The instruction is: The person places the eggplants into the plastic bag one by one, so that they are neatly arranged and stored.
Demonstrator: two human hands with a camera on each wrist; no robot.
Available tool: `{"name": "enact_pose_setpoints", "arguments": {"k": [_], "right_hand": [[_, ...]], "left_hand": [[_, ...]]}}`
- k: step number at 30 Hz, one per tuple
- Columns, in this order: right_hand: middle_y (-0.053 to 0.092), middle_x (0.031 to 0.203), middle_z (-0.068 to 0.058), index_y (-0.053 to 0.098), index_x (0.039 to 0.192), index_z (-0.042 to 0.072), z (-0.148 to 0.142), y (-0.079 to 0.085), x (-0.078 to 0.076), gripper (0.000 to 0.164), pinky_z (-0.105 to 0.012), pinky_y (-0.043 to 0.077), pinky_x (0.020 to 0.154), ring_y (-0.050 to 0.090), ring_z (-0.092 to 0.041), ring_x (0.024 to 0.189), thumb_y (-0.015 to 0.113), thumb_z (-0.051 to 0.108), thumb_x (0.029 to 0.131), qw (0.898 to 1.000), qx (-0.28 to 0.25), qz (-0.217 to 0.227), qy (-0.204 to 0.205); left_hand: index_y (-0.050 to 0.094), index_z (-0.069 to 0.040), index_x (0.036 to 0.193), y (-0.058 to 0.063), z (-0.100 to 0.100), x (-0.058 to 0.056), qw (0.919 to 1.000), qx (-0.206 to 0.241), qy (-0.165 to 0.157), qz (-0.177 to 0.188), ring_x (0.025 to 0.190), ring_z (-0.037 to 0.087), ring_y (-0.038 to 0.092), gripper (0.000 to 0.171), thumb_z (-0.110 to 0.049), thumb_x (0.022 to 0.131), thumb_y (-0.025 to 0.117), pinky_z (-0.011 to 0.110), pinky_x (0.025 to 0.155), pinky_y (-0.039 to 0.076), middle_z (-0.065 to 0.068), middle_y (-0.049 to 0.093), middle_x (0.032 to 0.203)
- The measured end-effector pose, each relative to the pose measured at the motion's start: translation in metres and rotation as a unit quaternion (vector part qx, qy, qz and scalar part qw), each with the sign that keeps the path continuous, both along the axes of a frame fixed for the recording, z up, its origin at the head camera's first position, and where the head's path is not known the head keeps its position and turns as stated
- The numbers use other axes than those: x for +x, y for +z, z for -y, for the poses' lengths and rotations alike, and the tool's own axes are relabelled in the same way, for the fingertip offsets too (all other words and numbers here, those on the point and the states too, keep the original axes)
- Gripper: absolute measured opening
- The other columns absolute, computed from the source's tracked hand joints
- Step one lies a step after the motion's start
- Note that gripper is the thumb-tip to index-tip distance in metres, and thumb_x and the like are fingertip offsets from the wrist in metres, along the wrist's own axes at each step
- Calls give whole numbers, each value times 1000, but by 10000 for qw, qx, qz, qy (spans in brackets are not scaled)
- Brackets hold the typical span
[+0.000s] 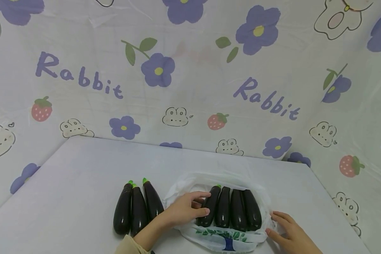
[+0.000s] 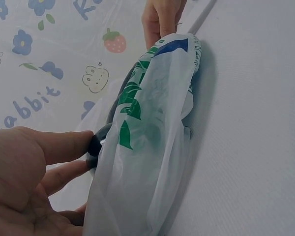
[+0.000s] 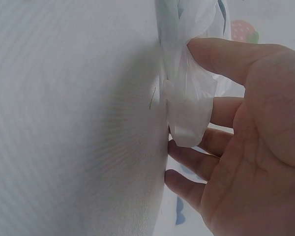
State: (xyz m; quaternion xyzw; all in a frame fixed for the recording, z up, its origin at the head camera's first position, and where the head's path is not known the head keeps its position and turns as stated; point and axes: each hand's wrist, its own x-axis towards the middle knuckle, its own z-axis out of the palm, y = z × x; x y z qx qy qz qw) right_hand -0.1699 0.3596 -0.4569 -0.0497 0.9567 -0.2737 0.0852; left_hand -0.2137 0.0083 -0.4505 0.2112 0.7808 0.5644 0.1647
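Observation:
Several dark, glossy eggplants (image 1: 237, 211) lie side by side in a white plastic bag (image 1: 185, 231) printed with green leaves and a blue trunk. My left hand (image 1: 186, 208) reaches over the bag's left side and grips the leftmost eggplant (image 1: 212, 204) in it, thumb on the near side and fingers beyond. The left wrist view shows that eggplant's dark end (image 2: 96, 147) between thumb and finger, the rest hidden by plastic. At the bag's right edge, my right hand (image 1: 289, 231) holds the thin plastic (image 3: 191, 105) between thumb and fingers, its lower fingertips at the tabletop.
Three more eggplants (image 1: 138, 210) with green stem ends lie on the white table (image 1: 73, 187), left of the bag and partly behind my left forearm. A backdrop (image 1: 190, 95) with purple flowers, strawberries and rabbits rises behind the table and along its sides.

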Motion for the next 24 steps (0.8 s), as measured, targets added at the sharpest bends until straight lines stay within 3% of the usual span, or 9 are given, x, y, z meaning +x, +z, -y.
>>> {"name": "enact_pose_setpoints", "arguments": {"k": [12, 24], "right_hand": [[40, 139, -31, 48, 136, -11, -1, -2, -1, 64, -54, 50, 87, 46, -47, 122, 68, 33, 93, 10000, -73, 48, -37], [37, 141, -30, 47, 138, -8, 0, -3, -1, 72, -56, 48, 88, 46, -47, 122, 70, 41, 91, 9995, -28, 194, -248]], "left_hand": [[58, -13, 138, 0, 0, 1, 10000, -44, 43, 1, 113, 32, 58, 47, -18, 93, 71, 51, 91, 48, 13, 59, 126], [57, -12, 139, 3, 0, 2, 10000, 6, 8, 20, 114, 35, 57, 47, -14, 93, 70, 52, 92, 47, 15, 58, 126]]}}
